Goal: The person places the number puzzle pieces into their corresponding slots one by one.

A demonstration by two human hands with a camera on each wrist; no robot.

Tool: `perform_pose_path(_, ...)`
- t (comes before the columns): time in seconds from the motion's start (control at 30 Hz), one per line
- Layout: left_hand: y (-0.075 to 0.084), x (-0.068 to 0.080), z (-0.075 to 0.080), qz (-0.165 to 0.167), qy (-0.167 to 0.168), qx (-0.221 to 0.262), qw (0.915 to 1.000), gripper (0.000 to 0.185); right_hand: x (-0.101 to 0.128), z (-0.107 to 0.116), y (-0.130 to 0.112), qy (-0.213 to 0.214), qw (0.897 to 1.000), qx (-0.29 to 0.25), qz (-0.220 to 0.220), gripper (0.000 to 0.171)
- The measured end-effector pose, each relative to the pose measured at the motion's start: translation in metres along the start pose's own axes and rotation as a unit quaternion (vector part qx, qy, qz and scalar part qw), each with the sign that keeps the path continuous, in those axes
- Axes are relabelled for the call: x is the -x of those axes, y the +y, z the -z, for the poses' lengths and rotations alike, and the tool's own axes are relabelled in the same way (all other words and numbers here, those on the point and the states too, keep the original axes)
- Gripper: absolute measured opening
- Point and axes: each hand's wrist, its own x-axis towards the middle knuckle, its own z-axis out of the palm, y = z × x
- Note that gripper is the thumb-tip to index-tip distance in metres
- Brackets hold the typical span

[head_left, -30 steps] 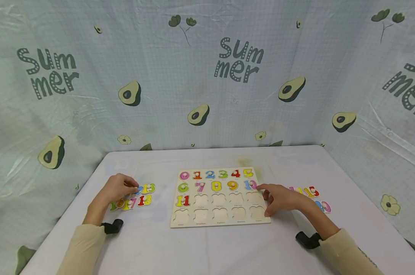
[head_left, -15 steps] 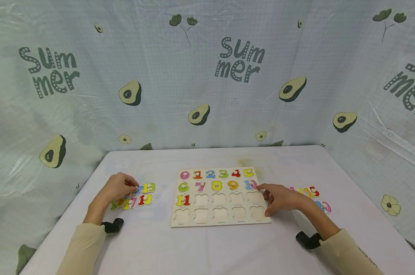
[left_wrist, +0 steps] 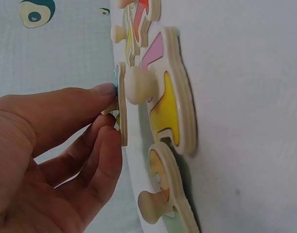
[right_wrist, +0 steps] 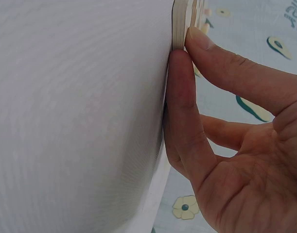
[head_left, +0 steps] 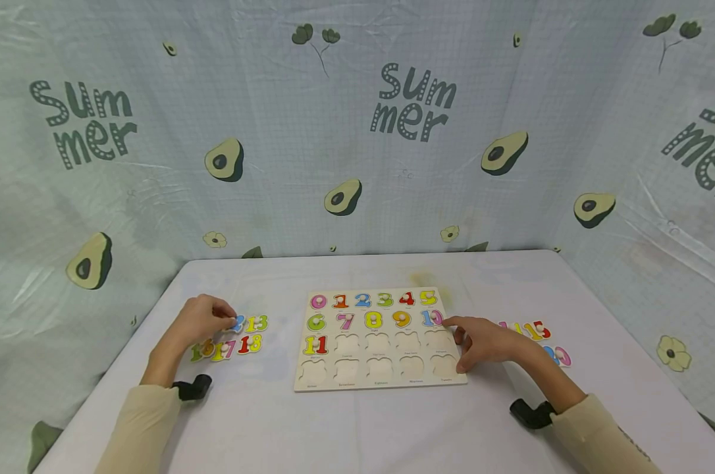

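wooden number puzzle board (head_left: 381, 376) flat on a white table (head_left: 357, 428), digits 0 to 11 seated, lower slots bare. left of the board, left hand (head_left: 200, 322) with thumb and forefinger pinched on the peg of a blue number piece (head_left: 237, 322), among loose pieces 13 (head_left: 257, 323), 17 (head_left: 223, 350) and 18 (head_left: 249, 343). at the board's right edge, right hand (head_left: 482, 342) with straight, relaxed fingers (right_wrist: 187, 111) pressed against the rim, holding nothing. further right of the board, loose pieces 15 (head_left: 536, 330) and 20 (head_left: 556, 355).
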Motion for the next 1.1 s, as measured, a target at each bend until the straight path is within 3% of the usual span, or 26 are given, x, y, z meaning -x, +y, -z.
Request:
perform_pose_path(0.8, 0.019, 0.003, 0.003, -0.033, 0.026, -0.008, 0.9991, 0.021, -0.001, -0.001, 0.003, -0.003, 1.000, -0.007, 0.004, 0.086)
perform_pose_path(1.1, 0.032, 0.004, 0.002, -0.060, 0.031, -0.012, 0.9977, 0.019, -0.001, 0.000, 0.001, -0.003, 1.000, 0.003, -0.002, 0.084)
